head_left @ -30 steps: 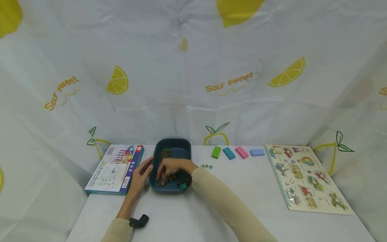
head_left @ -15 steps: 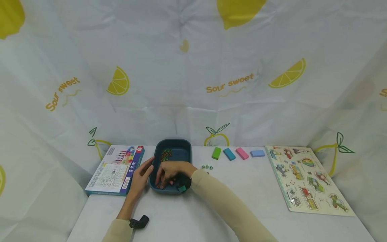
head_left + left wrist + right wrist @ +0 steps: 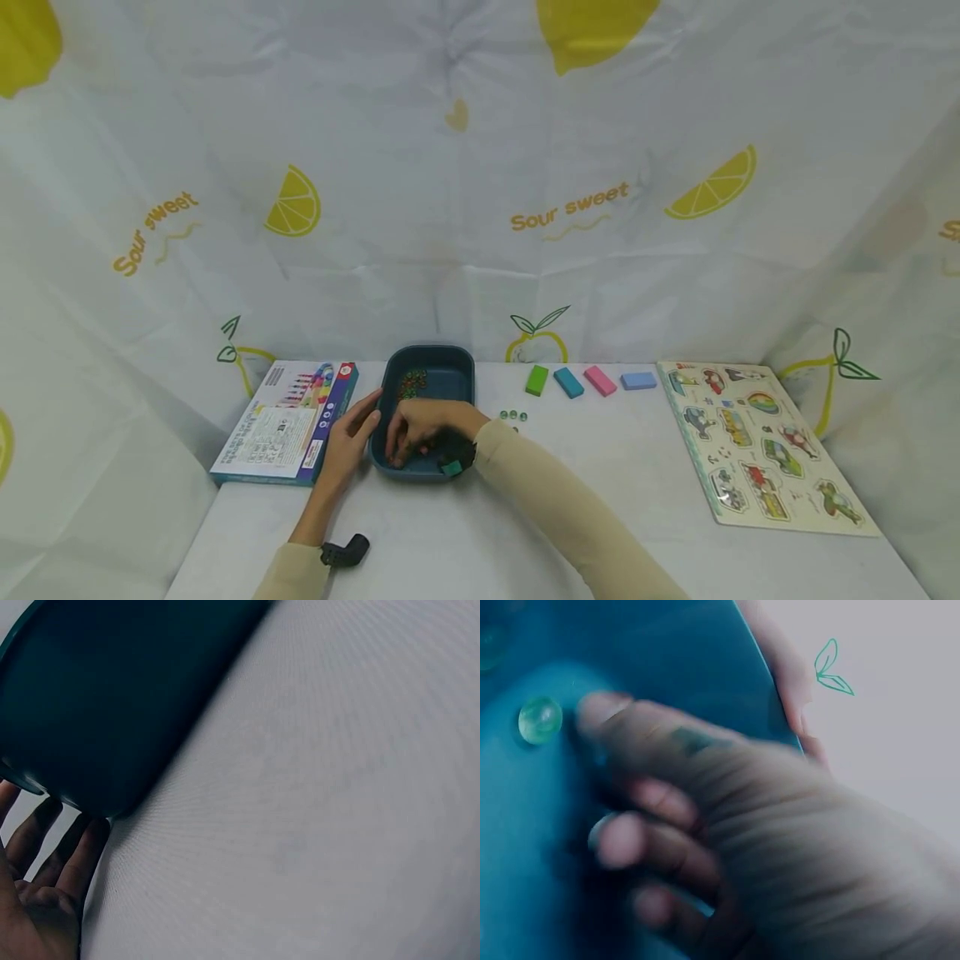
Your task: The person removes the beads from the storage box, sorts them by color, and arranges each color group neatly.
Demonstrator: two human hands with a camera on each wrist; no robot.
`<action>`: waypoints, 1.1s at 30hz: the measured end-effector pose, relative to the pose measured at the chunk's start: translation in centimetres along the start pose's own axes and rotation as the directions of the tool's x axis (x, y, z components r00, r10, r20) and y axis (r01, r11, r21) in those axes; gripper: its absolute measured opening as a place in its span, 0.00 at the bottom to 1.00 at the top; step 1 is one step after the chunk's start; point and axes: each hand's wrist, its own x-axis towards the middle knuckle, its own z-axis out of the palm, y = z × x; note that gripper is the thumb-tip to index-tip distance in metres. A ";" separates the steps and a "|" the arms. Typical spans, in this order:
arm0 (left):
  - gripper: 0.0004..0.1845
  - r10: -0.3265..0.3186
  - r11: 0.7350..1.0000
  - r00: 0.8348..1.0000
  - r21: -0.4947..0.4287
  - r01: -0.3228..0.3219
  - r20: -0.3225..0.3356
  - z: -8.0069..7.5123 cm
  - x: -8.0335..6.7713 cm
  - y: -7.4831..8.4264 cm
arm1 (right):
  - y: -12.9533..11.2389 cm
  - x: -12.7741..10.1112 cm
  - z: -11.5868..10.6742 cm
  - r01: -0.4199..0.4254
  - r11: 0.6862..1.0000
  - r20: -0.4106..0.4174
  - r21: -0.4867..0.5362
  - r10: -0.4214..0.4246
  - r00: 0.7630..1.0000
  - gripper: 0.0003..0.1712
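Marbles, small glass ones, lie in the dark teal plastic tray [image 3: 457, 367] at the table's middle: a heap [image 3: 411, 382] at its far end, and one clear green marble [image 3: 540, 719] just off the fingertips of the right hand [image 3: 423, 423]. That hand reaches into the tray's near end, fingers curled; whether they pinch anything cannot be told. The left hand [image 3: 348, 442] rests with straight fingers against the tray's left wall. Behind, the white lemon-printed cloth [image 3: 480, 167] reads "Sour sweet".
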 end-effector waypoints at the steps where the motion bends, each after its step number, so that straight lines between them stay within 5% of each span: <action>1: 0.24 -0.002 1.000 1.000 -0.001 0.002 0.000 0.0 0.0 0.0 | 0.0 -0.2 -0.2 0.018 1.000 -0.011 -0.001 -0.018 1.000 0.04; 7: 0.24 -0.019 1.000 1.000 0.000 0.019 0.002 0.3 -0.1 -0.1 | 0.1 -3.0 -2.7 0.120 0.993 -0.107 -0.014 -0.120 0.987 0.06; 13: 0.24 -0.017 1.000 1.000 -0.010 0.017 -0.004 0.5 -0.1 -0.1 | 2.6 -9.5 -4.8 0.133 0.989 -0.272 0.057 -0.113 0.956 0.09; 22: 0.24 -0.027 1.000 1.000 0.003 0.027 -0.014 0.3 -0.3 0.1 | 9.1 -19.1 -3.2 -0.004 0.999 -0.524 0.051 0.030 0.851 0.07; 27: 0.25 -0.042 0.999 0.999 0.006 0.043 -0.023 0.1 -0.3 0.0 | 11.0 -21.1 -1.1 -0.057 0.998 -0.530 0.039 0.069 0.845 0.06; 33: 0.24 -0.027 1.000 0.999 -0.007 0.026 -0.019 0.2 -0.1 -0.1 | 11.3 -20.9 0.1 -0.127 0.992 -0.577 -0.006 0.101 0.811 0.05</action>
